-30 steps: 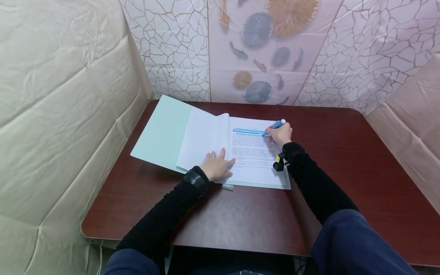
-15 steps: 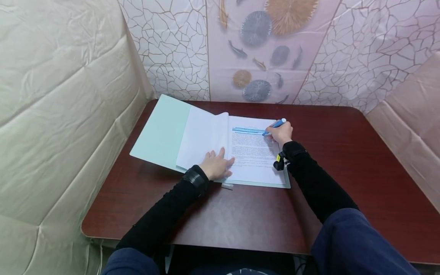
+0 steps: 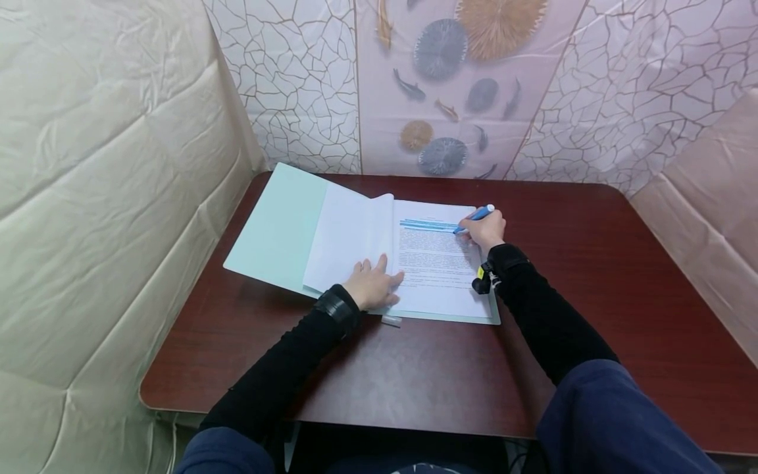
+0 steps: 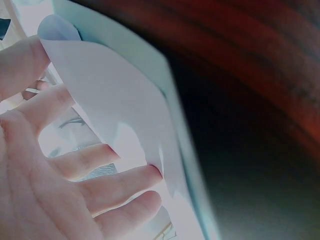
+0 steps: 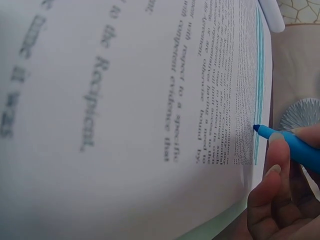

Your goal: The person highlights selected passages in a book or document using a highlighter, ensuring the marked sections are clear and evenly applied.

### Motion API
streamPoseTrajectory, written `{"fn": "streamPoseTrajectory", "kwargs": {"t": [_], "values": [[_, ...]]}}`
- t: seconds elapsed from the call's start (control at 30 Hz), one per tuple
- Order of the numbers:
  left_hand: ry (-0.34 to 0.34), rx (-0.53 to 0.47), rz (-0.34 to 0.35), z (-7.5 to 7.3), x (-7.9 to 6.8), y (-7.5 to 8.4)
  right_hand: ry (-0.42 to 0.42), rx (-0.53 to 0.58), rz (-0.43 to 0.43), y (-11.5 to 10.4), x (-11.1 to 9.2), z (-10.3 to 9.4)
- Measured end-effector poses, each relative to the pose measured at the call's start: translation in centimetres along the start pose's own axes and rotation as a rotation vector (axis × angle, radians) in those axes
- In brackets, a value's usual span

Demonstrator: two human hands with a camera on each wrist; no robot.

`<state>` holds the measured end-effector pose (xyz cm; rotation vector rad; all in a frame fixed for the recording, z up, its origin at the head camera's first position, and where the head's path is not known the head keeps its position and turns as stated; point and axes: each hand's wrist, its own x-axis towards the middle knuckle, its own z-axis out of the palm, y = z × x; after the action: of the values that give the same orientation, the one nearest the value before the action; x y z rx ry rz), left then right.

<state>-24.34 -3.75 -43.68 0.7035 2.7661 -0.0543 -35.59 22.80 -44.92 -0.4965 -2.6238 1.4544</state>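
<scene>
A pale green folder [image 3: 269, 230] lies spread on the table, with a printed page [image 3: 438, 296] on its right side and turned-back white sheets [image 3: 343, 237] on its left. Blue highlighter lines [image 3: 429, 225] run across the top rows of text. My right hand [image 3: 487, 230] pinches a blue highlighter [image 5: 295, 147] between thumb and fingers; its dark tip is at the last coloured rows, near their right end. Fingers spread, my left hand [image 3: 372, 288] rests by the fold at the folder's lower edge. In the left wrist view its fingers [image 4: 125, 185] lie against the curved white sheet.
The reddish-brown table [image 3: 592, 296] extends around the folder. A small greyish clip-like piece [image 3: 391, 322] shows at the folder's lower edge, near the left hand. Behind the table hangs a patterned curtain [image 3: 308, 99], and a cream padded cover [image 3: 118, 197] stands along the left side.
The right hand with the highlighter has shifted very slightly to the right along the coloured rows. The left hand and the folder stay in place.
</scene>
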Motion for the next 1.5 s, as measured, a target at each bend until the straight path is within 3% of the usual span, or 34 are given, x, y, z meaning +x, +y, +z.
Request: {"fn": "streamPoseTrajectory", "kwargs": {"t": [1.5], "values": [[0.008, 0.02, 0.016, -0.23, -0.34, -0.1, -0.011, 0.048, 0.007, 0.05, -0.42, -0.79]]}}
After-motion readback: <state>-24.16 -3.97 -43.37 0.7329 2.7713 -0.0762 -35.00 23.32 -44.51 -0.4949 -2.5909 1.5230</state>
